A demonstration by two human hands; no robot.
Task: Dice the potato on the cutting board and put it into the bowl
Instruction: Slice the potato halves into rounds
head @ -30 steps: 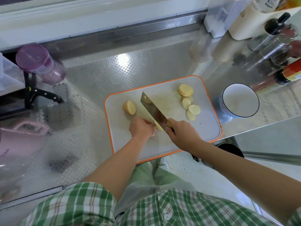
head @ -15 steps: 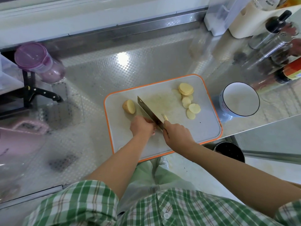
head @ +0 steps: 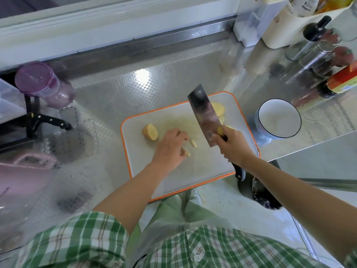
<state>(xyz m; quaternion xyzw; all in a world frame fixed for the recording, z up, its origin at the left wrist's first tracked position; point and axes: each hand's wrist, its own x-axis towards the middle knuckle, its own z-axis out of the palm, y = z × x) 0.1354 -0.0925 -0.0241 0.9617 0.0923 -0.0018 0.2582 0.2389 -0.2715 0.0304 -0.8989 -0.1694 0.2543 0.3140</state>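
Observation:
A white cutting board [head: 193, 171] with an orange rim lies in the middle of the steel counter. An uncut potato end [head: 150, 132] sits at its left. My left hand [head: 170, 147] rests on the board, fingers curled over small potato pieces [head: 193, 143]. My right hand [head: 229, 145] grips the handle of a cleaver [head: 202, 115], whose blade is raised and tilted above the board. Potato slices [head: 219, 109] lie at the board's far right, partly hidden by the blade. The white bowl [head: 280, 118] with a dark rim stands right of the board.
Bottles and shakers [head: 316, 53] crowd the back right corner beside white containers [head: 257, 20]. A purple-lidded jar [head: 42, 84] and a black-handled knife [head: 50, 120] sit at the left. The counter edge drops off below the board, with a dark bin [head: 264, 194] on the floor.
The cleaver has lifted off the board and swung up to the right. My left hand stays on the cut pieces, now showing beside its fingers.

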